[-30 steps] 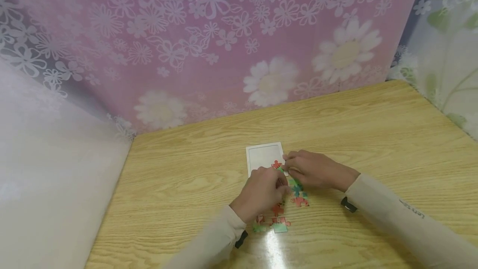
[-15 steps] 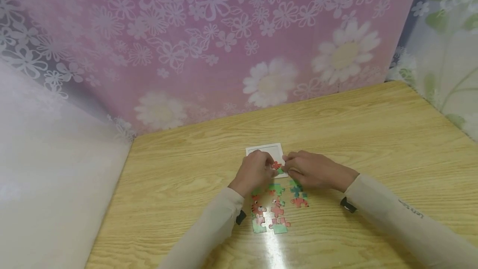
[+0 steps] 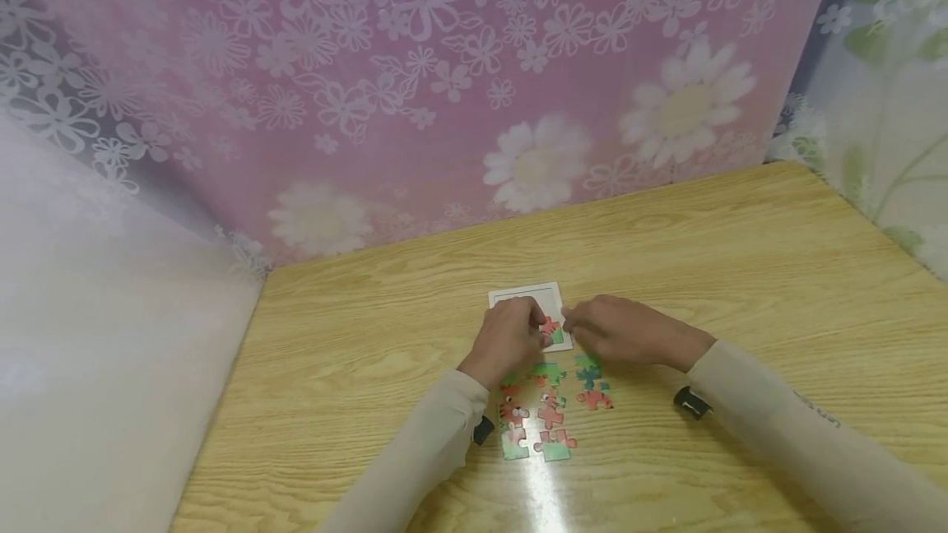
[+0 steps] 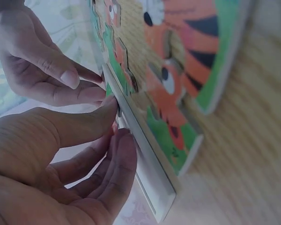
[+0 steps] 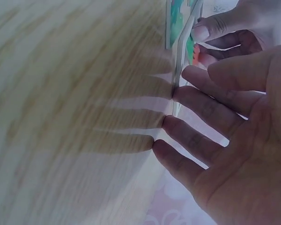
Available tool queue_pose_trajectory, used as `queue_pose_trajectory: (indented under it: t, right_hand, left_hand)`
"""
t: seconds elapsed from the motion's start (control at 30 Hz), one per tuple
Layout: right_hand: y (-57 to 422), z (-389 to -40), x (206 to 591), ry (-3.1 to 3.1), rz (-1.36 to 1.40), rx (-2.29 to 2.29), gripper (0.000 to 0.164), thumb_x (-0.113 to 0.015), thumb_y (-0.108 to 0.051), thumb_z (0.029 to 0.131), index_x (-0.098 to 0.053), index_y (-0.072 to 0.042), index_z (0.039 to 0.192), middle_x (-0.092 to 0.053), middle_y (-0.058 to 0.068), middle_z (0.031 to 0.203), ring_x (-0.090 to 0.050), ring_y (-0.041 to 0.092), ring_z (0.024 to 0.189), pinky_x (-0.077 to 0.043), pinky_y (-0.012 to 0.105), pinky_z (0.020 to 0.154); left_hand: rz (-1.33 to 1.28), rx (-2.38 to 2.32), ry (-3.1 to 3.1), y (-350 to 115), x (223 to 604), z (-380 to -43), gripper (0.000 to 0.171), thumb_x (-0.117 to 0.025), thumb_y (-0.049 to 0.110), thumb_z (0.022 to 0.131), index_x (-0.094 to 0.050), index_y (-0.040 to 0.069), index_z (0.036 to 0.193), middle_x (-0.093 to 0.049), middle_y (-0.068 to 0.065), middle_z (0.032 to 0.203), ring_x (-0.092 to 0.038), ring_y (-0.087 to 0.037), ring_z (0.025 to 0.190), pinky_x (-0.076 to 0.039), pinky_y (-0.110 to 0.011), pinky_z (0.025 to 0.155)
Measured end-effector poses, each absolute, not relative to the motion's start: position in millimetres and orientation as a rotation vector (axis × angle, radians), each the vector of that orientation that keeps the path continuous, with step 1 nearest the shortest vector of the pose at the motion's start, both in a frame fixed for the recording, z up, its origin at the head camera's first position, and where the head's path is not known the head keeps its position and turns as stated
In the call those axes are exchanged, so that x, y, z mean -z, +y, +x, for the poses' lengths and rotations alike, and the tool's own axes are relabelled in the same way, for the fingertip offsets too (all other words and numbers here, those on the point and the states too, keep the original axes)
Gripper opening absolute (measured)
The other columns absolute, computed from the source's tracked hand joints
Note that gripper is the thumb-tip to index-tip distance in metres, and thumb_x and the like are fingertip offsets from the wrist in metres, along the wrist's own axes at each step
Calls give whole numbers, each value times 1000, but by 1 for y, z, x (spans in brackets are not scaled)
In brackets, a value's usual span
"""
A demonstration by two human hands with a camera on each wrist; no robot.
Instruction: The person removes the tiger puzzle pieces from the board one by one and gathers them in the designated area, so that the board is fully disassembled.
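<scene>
A white puzzle tray (image 3: 522,289) with a thin dark border lies flat on the table. In its near right corner is a red and green puzzle piece (image 3: 551,330). My left hand (image 3: 507,339) reaches over the tray and pinches this piece between thumb and fingers; the hand hides much of the tray. At the tray's right edge, my right hand (image 3: 629,331) touches the rim with its fingertips. The right wrist view shows that right hand (image 5: 243,126) with fingers spread and fairly straight, their tips on the table beside the tray.
Several loose puzzle pieces lie nearer to me: a striped orange face piece (image 3: 513,411), a red piece (image 3: 595,399), a dark green piece (image 3: 588,377) and a green-edged piece (image 3: 555,447). The wooden table (image 3: 355,368) meets a pink flowered backdrop (image 3: 444,105) behind.
My left hand has moved from above the loose pieces up and forward to the piece in the tray's corner, uncovering the loose pieces. My right hand has stayed by the tray's right edge.
</scene>
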State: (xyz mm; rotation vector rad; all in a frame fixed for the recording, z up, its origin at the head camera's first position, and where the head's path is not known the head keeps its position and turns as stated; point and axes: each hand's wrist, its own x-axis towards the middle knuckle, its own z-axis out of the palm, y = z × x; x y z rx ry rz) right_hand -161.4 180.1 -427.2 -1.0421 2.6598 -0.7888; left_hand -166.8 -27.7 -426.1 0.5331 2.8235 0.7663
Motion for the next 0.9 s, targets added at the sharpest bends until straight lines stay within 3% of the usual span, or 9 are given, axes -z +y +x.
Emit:
queue_pose_trajectory:
  t: [0.07,0.17,0.3,0.57,0.9]
  right_hand:
    - [179,-161,426,2666,-1039,780,25,-49,-5,102,-73,-4,108,-72,9,109,-66,22,95,-54,43,86]
    - [178,-161,425,2671,-1033,766,22,-52,-5,101,-72,-4,108,-69,1,99,-61,16,85,-53,40,80]
    - [178,-161,426,2685,-1038,735,22,-54,-7,100,-71,-2,113,-71,8,110,-67,25,102,-55,46,88]
    - [179,-160,424,2685,-1031,728,21,-55,-8,101,-71,-1,113,-70,15,118,-65,32,110,-52,50,93]
    - [180,-158,423,2603,-1039,828,26,-52,-2,100,-73,1,116,-61,25,133,-60,38,121,-52,46,91]
  left_hand:
    - [530,-821,2818,-29,427,-167,16,-82,14,87,-70,8,96,-67,3,88,-60,-9,77,-50,-24,70]
    - [531,-961,2768,-32,427,-166,9,-78,9,90,-69,9,90,-67,5,83,-59,-7,73,-50,-24,67]
    - [521,-1096,2698,-40,420,-163,7,-75,9,92,-71,11,87,-68,6,80,-61,-6,72,-50,-24,66]
    - [625,-1092,2613,-47,397,-135,9,-73,7,92,-71,11,85,-67,7,77,-59,-4,66,-49,-22,61]
    - [764,-994,2471,-30,414,-96,16,-76,4,90,-69,12,78,-64,12,69,-58,2,58,-48,-16,58]
